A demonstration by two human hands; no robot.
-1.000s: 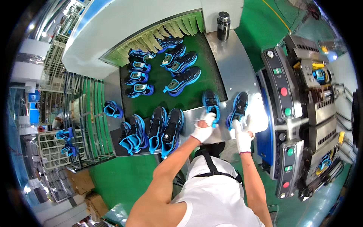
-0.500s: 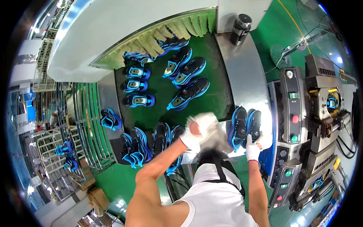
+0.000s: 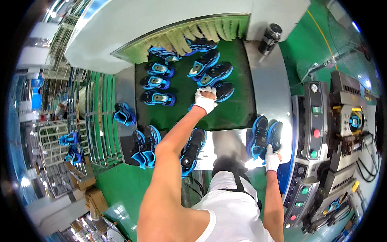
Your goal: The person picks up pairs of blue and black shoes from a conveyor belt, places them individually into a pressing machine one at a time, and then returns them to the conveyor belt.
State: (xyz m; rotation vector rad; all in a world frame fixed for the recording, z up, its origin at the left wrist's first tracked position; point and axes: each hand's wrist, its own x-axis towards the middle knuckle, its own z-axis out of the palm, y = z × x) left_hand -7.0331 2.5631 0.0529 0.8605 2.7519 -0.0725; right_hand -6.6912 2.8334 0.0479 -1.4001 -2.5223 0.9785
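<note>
Left hand (image 3: pixel 204 101) reaches far over the belt (image 3: pixel 238 113), fingers closing on the black-and-blue shoe (image 3: pixel 223 91), its length running left-right; right hand (image 3: pixel 273 158) grips the near pair (image 3: pixel 264 136).

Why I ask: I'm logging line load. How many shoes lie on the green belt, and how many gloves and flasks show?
Blue-and-black shoes on the green belt: 8
White gloves, on left hand and right hand: 2
Dark flask: 1
Total: 11
</note>
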